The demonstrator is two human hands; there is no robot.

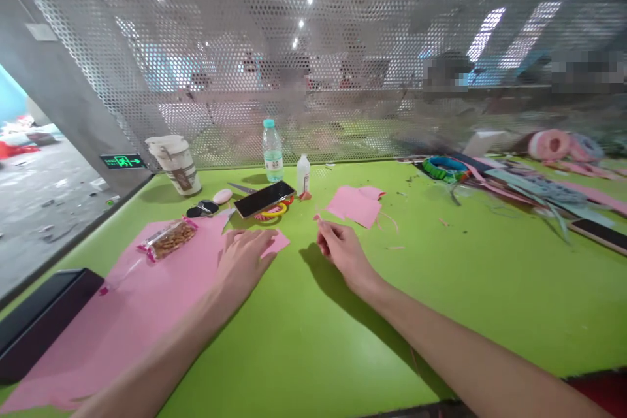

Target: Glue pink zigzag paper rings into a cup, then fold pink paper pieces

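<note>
My left hand [247, 255] lies flat with its fingers stretched out, over the edge of a large pink paper sheet [147, 313]. A small pink paper piece [280, 243] shows from beneath its fingertips. A pinch of my right hand [343, 251] closes on a small pink paper scrap [317, 217], held a little above the green table. Just beyond the right hand lie cut pink paper pieces [360, 206]. A smartphone [264, 200] rests on scissors with yellow and red handles [274, 212], past my left fingertips.
A small white bottle [303, 176], a water bottle [273, 153] and a paper cup [175, 166] stand at the back. A snack packet [170, 240] and a black box [46, 320] lie left. Paper strips [543, 189], tape rolls and another phone [602, 235] are right. Perforated metal [313, 78] rises behind.
</note>
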